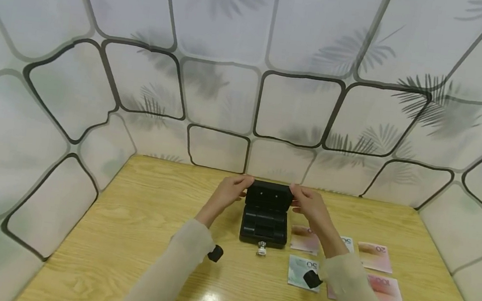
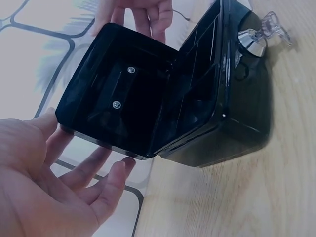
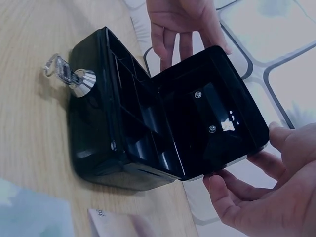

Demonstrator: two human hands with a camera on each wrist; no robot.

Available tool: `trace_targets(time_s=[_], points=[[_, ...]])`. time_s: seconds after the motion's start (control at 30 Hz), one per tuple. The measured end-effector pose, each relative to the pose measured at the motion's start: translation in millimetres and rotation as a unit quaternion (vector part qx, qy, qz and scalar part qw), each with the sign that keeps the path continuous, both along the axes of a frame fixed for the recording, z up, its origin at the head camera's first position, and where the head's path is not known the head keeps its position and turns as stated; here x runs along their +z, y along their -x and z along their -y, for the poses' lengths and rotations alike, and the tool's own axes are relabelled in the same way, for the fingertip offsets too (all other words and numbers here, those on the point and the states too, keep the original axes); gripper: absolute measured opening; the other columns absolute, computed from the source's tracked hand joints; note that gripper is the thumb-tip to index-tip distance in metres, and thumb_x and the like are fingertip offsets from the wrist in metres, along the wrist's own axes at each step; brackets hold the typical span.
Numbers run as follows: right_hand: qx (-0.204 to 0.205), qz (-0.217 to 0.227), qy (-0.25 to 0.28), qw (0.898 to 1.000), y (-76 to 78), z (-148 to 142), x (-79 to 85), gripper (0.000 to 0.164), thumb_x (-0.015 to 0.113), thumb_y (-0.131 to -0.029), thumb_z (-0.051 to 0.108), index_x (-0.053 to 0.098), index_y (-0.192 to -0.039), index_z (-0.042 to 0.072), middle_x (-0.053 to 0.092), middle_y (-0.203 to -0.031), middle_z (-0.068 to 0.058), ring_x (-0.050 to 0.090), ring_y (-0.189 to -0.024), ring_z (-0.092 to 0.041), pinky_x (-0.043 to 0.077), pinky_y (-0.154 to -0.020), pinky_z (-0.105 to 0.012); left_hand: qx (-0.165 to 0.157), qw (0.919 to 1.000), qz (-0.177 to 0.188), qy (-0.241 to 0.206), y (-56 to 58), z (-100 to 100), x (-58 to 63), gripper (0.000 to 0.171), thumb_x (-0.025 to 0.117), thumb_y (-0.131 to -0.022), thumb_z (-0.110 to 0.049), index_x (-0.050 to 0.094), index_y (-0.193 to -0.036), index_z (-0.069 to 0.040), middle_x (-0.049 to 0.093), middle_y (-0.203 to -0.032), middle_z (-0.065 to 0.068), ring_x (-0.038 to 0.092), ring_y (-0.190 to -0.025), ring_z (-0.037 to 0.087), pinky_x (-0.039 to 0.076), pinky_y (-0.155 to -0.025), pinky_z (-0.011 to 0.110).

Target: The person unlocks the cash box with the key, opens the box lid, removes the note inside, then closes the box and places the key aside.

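A black cash box (image 1: 264,227) stands on the wooden table with its lid (image 1: 269,195) raised. Its body has a tray with compartments, seen closer in the left wrist view (image 2: 197,69). A key (image 1: 261,251) on a ring sits in the silver lock at the front. My left hand (image 1: 229,192) pinches the lid's left corner, thumb on the edge and fingers behind. The right hand (image 1: 311,208) grips the opposite corner the same way, as the right wrist view shows with that hand (image 3: 276,187) at the lid's edge.
Right of the box lie several banknotes, among them a green 50 note (image 1: 302,272), a pinkish 20 note (image 1: 375,257) and a red 100 note (image 1: 389,295). The right forearm covers part of them. A patterned wall covering (image 1: 218,150) rises behind the table (image 1: 131,237).
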State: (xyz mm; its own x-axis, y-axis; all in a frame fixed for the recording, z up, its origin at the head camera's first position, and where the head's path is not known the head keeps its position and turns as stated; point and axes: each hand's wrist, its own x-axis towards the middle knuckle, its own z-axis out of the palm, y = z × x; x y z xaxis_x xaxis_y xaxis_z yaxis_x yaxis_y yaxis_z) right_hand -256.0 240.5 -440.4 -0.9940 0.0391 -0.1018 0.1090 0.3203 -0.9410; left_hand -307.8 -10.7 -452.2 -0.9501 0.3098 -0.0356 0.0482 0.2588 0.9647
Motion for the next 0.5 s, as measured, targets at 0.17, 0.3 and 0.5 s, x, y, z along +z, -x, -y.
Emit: trace_targets(time_s=[0.17, 0.3, 0.5], points=[[0.023, 0.016, -0.007, 1.0, -10.4, -3, 0.3, 0.07, 0.055, -0.106, 0.049, 0.047, -0.153, -0.001, 0.051, -0.149, -0.028, 0.058, -0.127, -0.045, 0.048, -0.106, -0.056, -0.031, 0.9994, -0.004, -0.015, -7.3, 7, 0.5, 0.044, 0.059, -0.107, -0.035, 0.066, -0.139, -0.007, 0.061, -0.143, 0.016, 0.066, -0.118, 0.036, 0.056, -0.098, 0.047], [0.056, 0.026, -0.01, 0.998, -18.8, -9, 0.2, 0.069, 0.056, -0.106, 0.049, 0.045, -0.155, 0.002, 0.05, -0.149, -0.029, 0.054, -0.13, -0.048, 0.042, -0.108, -0.065, -0.06, 0.998, -0.004, -0.021, -13.9, 13, 0.1, 0.042, 0.06, -0.107, -0.031, 0.065, -0.14, -0.005, 0.063, -0.14, 0.016, 0.064, -0.12, 0.034, 0.054, -0.101, 0.048], [0.065, 0.026, -0.033, 0.997, -29.1, -13, -2.8, 0.066, 0.061, -0.103, 0.05, 0.053, -0.152, 0.008, 0.058, -0.142, -0.025, 0.057, -0.126, -0.045, 0.05, -0.098, -0.063, -0.098, 0.995, 0.018, -0.01, -23.4, 22, -0.2, 0.045, 0.06, -0.107, -0.033, 0.062, -0.144, -0.007, 0.062, -0.141, 0.017, 0.063, -0.124, 0.037, 0.054, -0.1, 0.044]])
